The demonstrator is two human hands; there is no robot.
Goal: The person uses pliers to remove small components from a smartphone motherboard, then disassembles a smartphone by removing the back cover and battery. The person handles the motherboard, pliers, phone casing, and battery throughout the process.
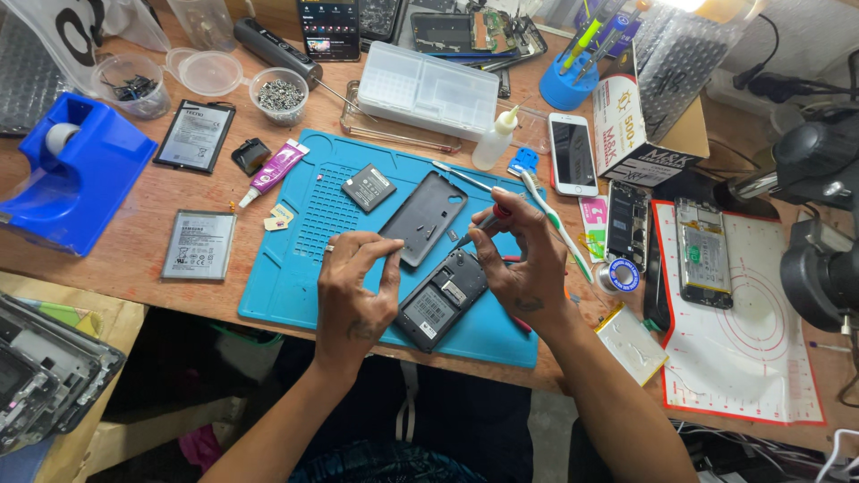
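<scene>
Phone: small dark phone with its back off, lying tilted on the blue mat near the mat's front edge, innards facing up
Left hand: left hand sits at the phone's left side, fingers curled in narrow, fingertips pressing at the phone's upper left corner; ring on one finger
Right hand: right hand is closed around a red-handled screwdriver, tip pointing down-left toward the phone's top end; can't tell if the tip actually touches
Back cover: dark back cover lies inside-up on the mat just behind the phone, its near end right by the left fingertips
Small battery: square black battery on the mat, left of the cover
Mat: blue, sits at the front middle of the tabletop, front edge overhanging a bit
Left side of tabletop: two flat batteries, a purple glue tube, blue tape dispenser at the left edge
Back of tabletop: clear parts box, little tubs of screws, squeeze bottle
Right side: white phone face up, a stripped phone frame on a white mat with red lines, microscope at the right edge
Toothbrush: white-green toothbrush lying just right of the right hand
</scene>
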